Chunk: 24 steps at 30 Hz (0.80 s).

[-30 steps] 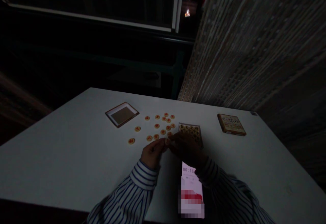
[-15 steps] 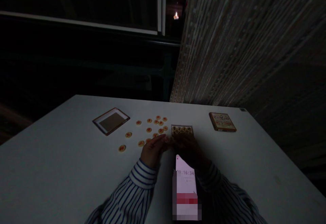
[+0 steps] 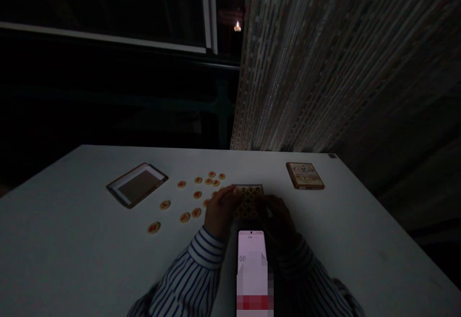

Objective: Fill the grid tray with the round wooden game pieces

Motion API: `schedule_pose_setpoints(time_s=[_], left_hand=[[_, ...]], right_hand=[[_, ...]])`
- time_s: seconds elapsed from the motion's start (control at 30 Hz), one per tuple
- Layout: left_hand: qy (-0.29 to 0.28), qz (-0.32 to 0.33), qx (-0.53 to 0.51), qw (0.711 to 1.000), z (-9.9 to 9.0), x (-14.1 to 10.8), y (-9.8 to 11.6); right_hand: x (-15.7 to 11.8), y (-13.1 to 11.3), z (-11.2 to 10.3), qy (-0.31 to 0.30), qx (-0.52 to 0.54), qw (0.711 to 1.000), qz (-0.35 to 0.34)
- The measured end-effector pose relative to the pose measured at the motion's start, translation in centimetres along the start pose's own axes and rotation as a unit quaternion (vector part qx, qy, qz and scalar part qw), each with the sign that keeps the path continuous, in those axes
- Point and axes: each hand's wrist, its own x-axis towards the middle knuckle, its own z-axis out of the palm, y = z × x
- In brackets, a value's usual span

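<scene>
A small box of xiangqi pieces (image 3: 249, 202) lies on the table, filled with round wooden pieces in rows, the top ones with dark characters. My left hand (image 3: 220, 211) is closed at its left side, fingers bent over that edge. On the opposite side my right hand (image 3: 278, 221), in deep shadow, curls its fingers against the right edge. Loose xiangqi pieces (image 3: 197, 195) with red characters are scattered left of my left hand, which hides some of them. A lit phone (image 3: 251, 245) lies between my forearms, just below the box.
At the left lies an open, shallow box lid (image 3: 139, 186) with a brown rim. A closed printed box (image 3: 305, 176) rests at the back right of the white table (image 3: 90, 240). A string curtain (image 3: 288, 67) hangs behind the far edge. The room is dim.
My right hand has moved off the box top to its right edge, uncovering more pieces. My left hand has come against the box's left side. The view has shifted slightly.
</scene>
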Motion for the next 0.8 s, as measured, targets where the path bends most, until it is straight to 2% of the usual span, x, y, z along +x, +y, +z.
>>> schedule_pose_setpoints(time_s=[0.17,0.27,0.5,0.63,0.8], left_hand=[[0.016,0.002,0.074,0.997,0.5,-0.7,-1.2],[-0.004,-0.003,0.126,0.992,0.6,-1.1,-1.0],[-0.025,-0.016,0.113,0.993,0.9,-1.6,-0.8],[-0.054,0.015,0.131,0.99,0.7,-1.5,-1.3],[-0.049,0.04,0.158,0.985,0.7,-1.6,-1.3]], right_hand=[[-0.2,0.0,0.1,0.007,-0.006,1.0,-0.009],[0.0,-0.3,-0.1,-0.006,-0.005,1.0,-0.024],[0.4,-0.8,-0.4,-0.013,-0.005,0.998,-0.056],[0.4,-0.8,-0.3,-0.004,0.024,0.999,-0.04],[0.3,-0.5,-0.2,-0.014,0.046,0.998,-0.032]])
